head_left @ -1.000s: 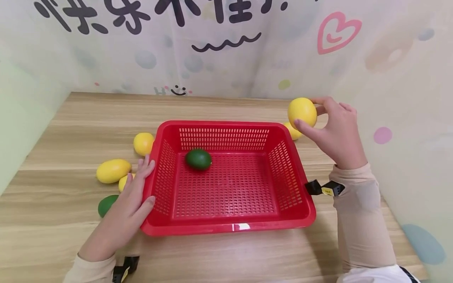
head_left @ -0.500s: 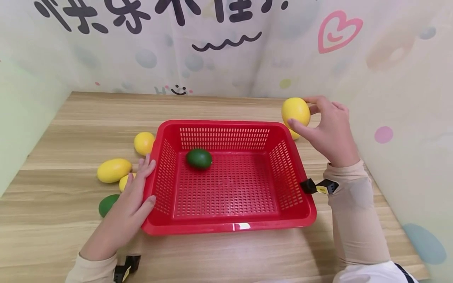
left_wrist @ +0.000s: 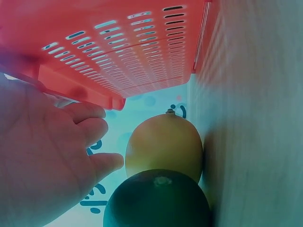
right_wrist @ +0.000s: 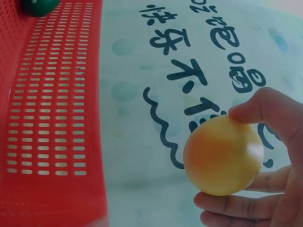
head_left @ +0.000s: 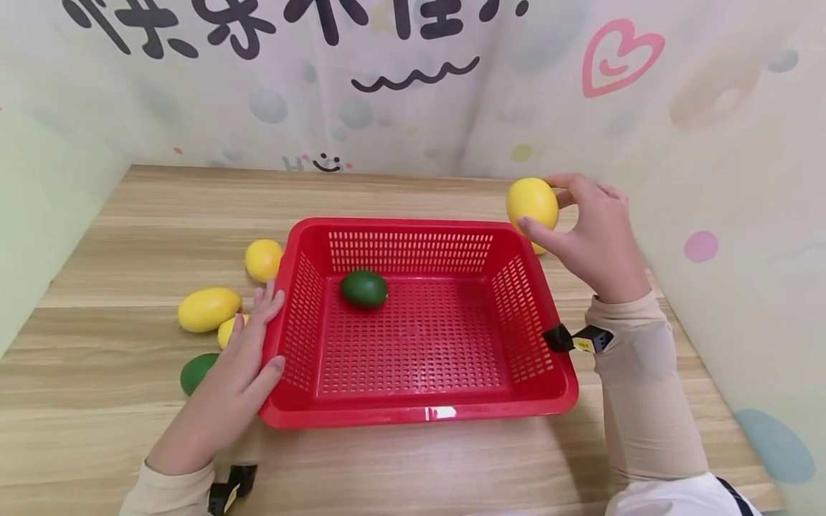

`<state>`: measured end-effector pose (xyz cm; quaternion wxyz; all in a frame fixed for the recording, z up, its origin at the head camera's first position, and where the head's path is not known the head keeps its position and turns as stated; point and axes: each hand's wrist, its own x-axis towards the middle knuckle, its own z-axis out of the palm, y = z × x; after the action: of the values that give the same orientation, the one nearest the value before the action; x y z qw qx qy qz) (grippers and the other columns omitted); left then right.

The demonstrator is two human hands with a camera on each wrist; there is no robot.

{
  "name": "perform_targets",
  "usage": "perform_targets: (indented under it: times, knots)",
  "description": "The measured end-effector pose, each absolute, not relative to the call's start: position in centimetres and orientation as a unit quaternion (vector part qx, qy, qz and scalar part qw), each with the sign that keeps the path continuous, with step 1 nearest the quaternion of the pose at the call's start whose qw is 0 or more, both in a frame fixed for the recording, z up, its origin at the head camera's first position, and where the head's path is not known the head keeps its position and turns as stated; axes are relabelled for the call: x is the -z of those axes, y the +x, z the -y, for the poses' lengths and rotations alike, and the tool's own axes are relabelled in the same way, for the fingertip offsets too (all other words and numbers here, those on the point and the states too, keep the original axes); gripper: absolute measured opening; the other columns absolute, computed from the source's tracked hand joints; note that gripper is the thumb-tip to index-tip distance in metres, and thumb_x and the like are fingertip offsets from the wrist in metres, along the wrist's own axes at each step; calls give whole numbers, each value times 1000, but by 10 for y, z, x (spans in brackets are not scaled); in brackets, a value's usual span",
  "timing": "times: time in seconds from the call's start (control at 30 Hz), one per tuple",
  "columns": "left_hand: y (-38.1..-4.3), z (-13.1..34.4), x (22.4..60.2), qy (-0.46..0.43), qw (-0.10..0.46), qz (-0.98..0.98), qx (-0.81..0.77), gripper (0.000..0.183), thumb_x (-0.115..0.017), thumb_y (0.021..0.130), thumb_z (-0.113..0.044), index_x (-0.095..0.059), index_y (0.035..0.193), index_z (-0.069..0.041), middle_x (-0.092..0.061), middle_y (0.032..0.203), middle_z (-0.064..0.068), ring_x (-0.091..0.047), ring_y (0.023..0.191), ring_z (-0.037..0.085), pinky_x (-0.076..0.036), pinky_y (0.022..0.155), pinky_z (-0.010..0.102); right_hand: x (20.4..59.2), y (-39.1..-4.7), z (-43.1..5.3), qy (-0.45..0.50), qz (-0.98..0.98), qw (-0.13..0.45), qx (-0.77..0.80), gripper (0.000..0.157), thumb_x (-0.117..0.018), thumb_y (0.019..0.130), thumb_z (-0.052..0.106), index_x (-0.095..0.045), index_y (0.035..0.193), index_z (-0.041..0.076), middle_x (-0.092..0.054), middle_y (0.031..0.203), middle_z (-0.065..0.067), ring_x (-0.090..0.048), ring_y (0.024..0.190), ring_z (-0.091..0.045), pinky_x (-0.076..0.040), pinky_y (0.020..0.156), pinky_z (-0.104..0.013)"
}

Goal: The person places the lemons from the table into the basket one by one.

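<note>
A red perforated plastic basket (head_left: pixel 413 414) stands in the middle of the head view. One dark green oval fruit (head_left: pixel 364 289) lies inside it, towards the back left. My left hand (head_left: pixel 232 376) rests along the basket's left rim, thumb and index fingertip on the edge. Above the back right corner my right hand (head_left: pixel 596 240) pinches a round yellow fruit (head_left: pixel 532 203) between thumb and fingers. The right wrist view shows this yellow fruit (right_wrist: pixel 222 153) outside the basket, its side blushed orange.
On the wooden table (head_left: pixel 116 287) left of the basket lie several yellow fruits, including an oval one (head_left: pixel 209 309), and a green fruit (head_left: pixel 196 373). Another yellow fruit (head_left: pixel 538 249) is mostly hidden behind the right hand. A printed cloth (head_left: pixel 400 107) hangs behind.
My right hand has moved left with the yellow fruit, closer to the basket's back right corner. The left hand and the basket stay in place.
</note>
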<state>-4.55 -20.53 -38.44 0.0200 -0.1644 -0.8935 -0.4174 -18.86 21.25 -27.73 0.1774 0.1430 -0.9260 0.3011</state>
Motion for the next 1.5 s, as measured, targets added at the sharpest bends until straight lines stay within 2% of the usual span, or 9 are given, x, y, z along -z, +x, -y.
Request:
perform_targets:
  times: [0.23, 0.47, 0.67, 0.97, 1.5]
  knots:
    - [-46, 205, 385, -164, 19, 893, 418, 80, -53, 98, -4, -13, 166, -14, -6, 173, 5, 2, 159, 31, 1, 126, 56, 277, -189, -209, 136, 930, 173, -294, 56, -78, 87, 32, -63, 132, 3, -71, 111, -19, -61, 103, -34, -22, 117, -52]
    - [-46, 205, 386, -162, 18, 891, 423, 80, -54, 98, -4, -14, 166, -14, -6, 173, 4, 1, 159, 32, 2, 126, 55, 281, -192, -204, 149, 926, 173, -300, 55, -79, 86, 31, -64, 131, 3, -71, 110, -19, -58, 106, -33, -24, 115, -54]
    - [-46, 206, 387, -169, 24, 890, 424, 80, -53, 97, -3, -14, 166, -14, -6, 173, 5, 0, 158, 35, 2, 126, 54, 286, -193, -201, 149, 923, 167, -313, 54, -81, 85, 31, -65, 130, 5, -70, 108, -19, -51, 116, -36, -26, 111, -58]
    - [-46, 206, 388, -169, 26, 893, 417, 79, -54, 98, -5, -14, 166, -14, -7, 173, 7, -2, 158, 35, 2, 126, 53, 289, -195, -195, 161, 918, 165, -324, 53, -81, 84, 30, -65, 129, 6, -71, 107, -15, -60, 104, -31, -21, 118, -51]
    - [-48, 207, 389, -173, 31, 891, 419, 81, -54, 97, -3, -13, 166, -15, -7, 173, 4, -1, 159, 34, 2, 126, 52, 293, -201, -182, 193, 917, 158, -312, 54, -83, 84, 30, -66, 129, 4, -71, 104, -15, -62, 98, -29, -24, 114, -54]
